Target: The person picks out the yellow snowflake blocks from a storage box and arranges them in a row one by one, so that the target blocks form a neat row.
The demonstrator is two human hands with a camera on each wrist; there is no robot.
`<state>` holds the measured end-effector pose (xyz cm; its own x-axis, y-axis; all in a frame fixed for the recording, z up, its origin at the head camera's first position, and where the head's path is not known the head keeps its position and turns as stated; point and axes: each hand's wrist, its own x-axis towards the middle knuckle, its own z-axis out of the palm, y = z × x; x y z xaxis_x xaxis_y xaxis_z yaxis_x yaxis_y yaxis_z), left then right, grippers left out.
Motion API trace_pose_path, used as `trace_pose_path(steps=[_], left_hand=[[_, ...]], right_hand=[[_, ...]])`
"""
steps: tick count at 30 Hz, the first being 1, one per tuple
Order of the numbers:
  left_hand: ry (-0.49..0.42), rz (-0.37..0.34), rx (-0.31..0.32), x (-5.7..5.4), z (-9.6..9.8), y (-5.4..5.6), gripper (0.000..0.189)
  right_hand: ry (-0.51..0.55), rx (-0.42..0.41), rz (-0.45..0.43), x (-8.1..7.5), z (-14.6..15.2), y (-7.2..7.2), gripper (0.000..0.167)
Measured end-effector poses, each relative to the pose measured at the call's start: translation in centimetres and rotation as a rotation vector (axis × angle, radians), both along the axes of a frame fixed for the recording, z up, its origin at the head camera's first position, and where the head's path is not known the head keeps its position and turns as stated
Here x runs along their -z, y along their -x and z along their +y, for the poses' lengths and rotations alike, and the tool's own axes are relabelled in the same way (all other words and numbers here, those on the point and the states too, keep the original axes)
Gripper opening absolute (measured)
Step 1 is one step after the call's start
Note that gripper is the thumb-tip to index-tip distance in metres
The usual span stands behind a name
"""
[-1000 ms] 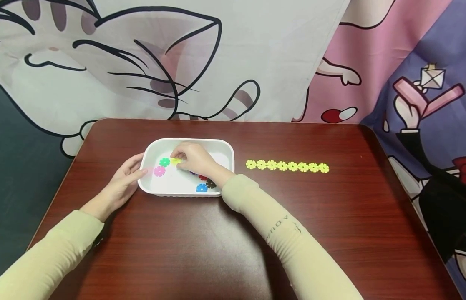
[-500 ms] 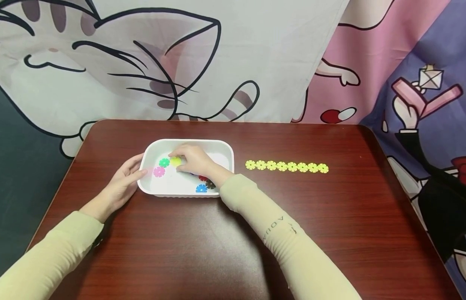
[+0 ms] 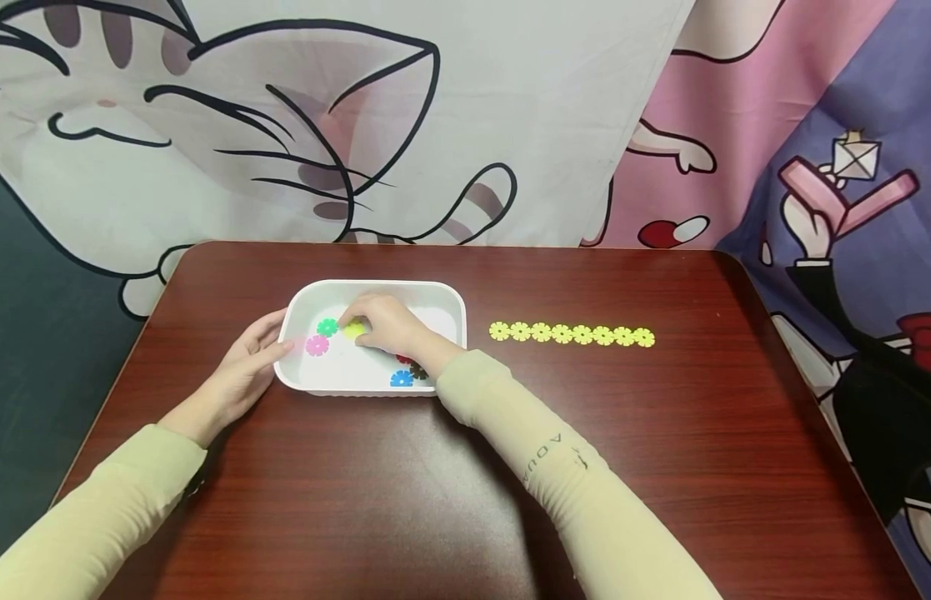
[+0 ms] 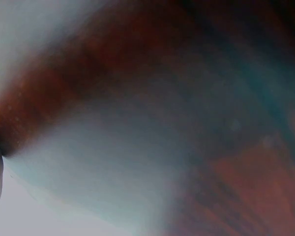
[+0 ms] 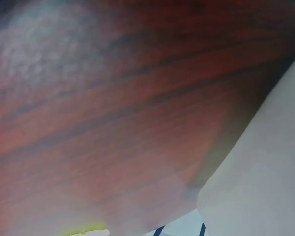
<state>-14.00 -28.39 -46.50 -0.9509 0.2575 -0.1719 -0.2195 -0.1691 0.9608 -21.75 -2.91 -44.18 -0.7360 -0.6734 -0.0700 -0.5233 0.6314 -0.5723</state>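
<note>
A white tray (image 3: 360, 382) lies on the brown table in the head view. My left hand (image 3: 243, 362) grips its left end, thumb over the rim and fingers along the outside. Inside the tray, my right hand (image 3: 390, 323) has its index finger and thumb curled around a yellow flower-shaped disc (image 3: 353, 330), which the fingers partly hide. Close to its left lie a green flower disc (image 3: 327, 327) and a pink one (image 3: 317, 345). Near the right wrist are a blue disc (image 3: 402, 378), a dark brown disc (image 3: 417, 372) and a partly covered red disc (image 3: 403, 359).
Right of the tray, a straight row of several yellow flower discs (image 3: 572, 333) lies on the table (image 3: 465, 467). A cartoon-printed cloth (image 3: 555, 125) hangs behind the table's far edge. Both wrist views are mostly blurred; wood grain shows in the right one.
My right hand has shifted slightly within the tray, and the yellow disc has moved a little right and nearer with it. The left hand stays on the tray's end.
</note>
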Motion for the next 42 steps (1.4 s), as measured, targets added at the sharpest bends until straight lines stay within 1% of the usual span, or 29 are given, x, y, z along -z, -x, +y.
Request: trace_pose_path(steps=[4, 8, 12, 17, 22, 25, 31, 34, 42], left_hand=[[-0.006, 0.0, -0.001, -0.01, 0.0, -0.05, 0.044], [-0.017, 0.002, -0.003, 0.02, 0.03, -0.12, 0.043], [-0.036, 0.011, -0.002, 0.07, 0.09, -0.15, 0.042], [-0.044, 0.02, 0.003, 0.01, 0.1, -0.16, 0.042], [-0.045, 0.022, 0.004, -0.02, 0.09, -0.09, 0.042], [-0.044, 0.022, 0.002, 0.02, 0.08, -0.02, 0.042], [-0.039, 0.019, -0.002, 0.02, 0.0, -0.01, 0.043], [-0.042, 0.024, 0.002, 0.03, 0.0, 0.01, 0.043], [-0.045, 0.016, 0.008, -0.02, 0.1, 0.03, 0.042]], right_hand=[[-0.029, -0.007, 0.016, 0.08, -0.1, -0.02, 0.033], [-0.055, -0.037, 0.045, 0.02, -0.16, -0.1, 0.032], [-0.057, -0.065, 0.066, -0.07, -0.16, -0.19, 0.031], [-0.038, -0.062, 0.065, -0.03, -0.18, -0.17, 0.027], [-0.005, -0.03, 0.047, 0.13, -0.2, 0.08, 0.027], [0.002, 0.005, 0.039, 0.08, -0.17, 0.27, 0.026], [0.057, 0.079, -0.003, -0.16, -0.07, 0.38, 0.015], [0.085, 0.104, -0.021, -0.12, -0.02, 0.4, 0.013], [0.17, 0.128, -0.065, -0.24, 0.26, 0.21, 0.014]])
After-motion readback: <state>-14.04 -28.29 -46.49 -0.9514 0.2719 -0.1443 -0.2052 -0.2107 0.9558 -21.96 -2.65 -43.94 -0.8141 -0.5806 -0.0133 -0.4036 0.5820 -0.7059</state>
